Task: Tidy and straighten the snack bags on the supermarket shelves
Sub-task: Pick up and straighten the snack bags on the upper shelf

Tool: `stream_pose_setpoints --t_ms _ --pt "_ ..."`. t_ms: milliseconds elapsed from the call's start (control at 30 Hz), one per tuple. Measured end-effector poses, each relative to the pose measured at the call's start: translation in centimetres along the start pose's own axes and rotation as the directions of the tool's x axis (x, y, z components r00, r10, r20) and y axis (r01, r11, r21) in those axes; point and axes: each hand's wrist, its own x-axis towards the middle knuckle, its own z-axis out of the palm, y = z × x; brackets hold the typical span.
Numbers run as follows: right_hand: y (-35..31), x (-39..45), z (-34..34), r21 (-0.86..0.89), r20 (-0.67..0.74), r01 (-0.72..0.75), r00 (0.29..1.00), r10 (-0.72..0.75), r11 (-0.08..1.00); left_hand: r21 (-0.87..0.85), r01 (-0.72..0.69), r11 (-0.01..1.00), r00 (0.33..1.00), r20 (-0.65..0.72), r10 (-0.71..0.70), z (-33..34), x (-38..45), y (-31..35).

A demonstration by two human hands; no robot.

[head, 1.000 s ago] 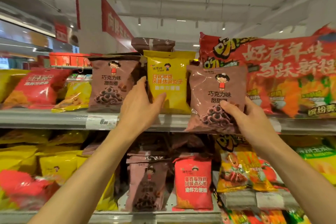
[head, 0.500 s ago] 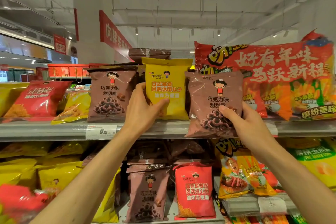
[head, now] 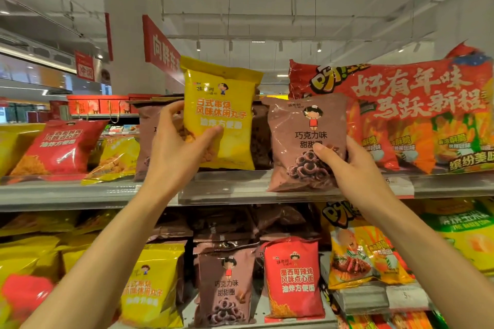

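- Snack bags on upper shelf, centre of frame: yellow bag raised off the shelf line and tilted, brown chocolate-ring bag just beside it at centre right, lower edge overhanging the shelf lip.
- Risk, judged: slip of yellow bag from a one-sided grip at its lower left corner; likely cause, smooth film and loose contents shifting.
- Risk, judged: knock against the brown bag behind the left hand, or against the large red pack at upper right, on re-seating; likely cause, tight spacing along the row.
- Risk, judged: forward fall of brown chocolate-ring bag if released while overhanging.
- Left hand: clamped on yellow bag, thumb across the front, fingers curled round the left edge.
- Right hand: clamped on brown chocolate-ring bag, thumb pressed on the printed rings, fingers wrapped behind the right edge.
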Motion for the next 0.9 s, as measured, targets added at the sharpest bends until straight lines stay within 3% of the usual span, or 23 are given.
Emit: stream_pose_setpoints --t_ms 433,533,733,900 --pt "-1.5 4.7 9.5 -0.104 -0.06 0.093 0.993 -0.1 0.99 0.02 0.025 0.999 1.0 -0.012 -0.025 -6.7 -0.6 -1.8" --pt "-1.2 4.3 10.7 -0.163 -0.005 0.085 0.996 -0.087 0.983 0.012 0.037 0.999 0.999 -0.006 -0.037 -7.1 -0.8 -2.3" --pt "-0.4 3.5 10.3 -0.448 0.109 0.101 0.992 -0.058 0.888 -0.003 0.041 0.999 0.999 0.02 -0.041 -6.8 -1.0 -2.6" --pt "-0.5 3.3 9.8 -0.454 0.155 0.103 0.987 -0.035 0.885 -0.051 0.042 0.998 0.999 0.036 -0.04 -6.0 -1.8 -3.0"
